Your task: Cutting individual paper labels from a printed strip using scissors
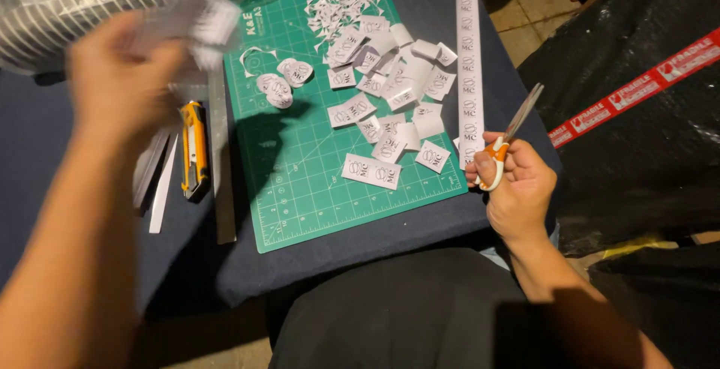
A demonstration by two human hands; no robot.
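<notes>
My right hand (517,185) grips orange-and-white scissors (508,135) at the right edge of the green cutting mat (300,181), blades pointing up and away. My left hand (124,76) is raised at the upper left, blurred by motion, closed on a bunch of white paper pieces (199,20). Several cut white printed squares (390,91) lie scattered on the mat. Small round cut-outs (279,84) sit near the mat's upper left. A long printed paper strip (469,69) lies along the mat's right side.
A yellow utility knife (193,148) and a metal ruler (220,166) lie left of the mat on the dark blue table cover (330,256). Thin paper offcuts (334,5) pile at the mat's top. A black wrapped bundle with red tape (637,91) stands right.
</notes>
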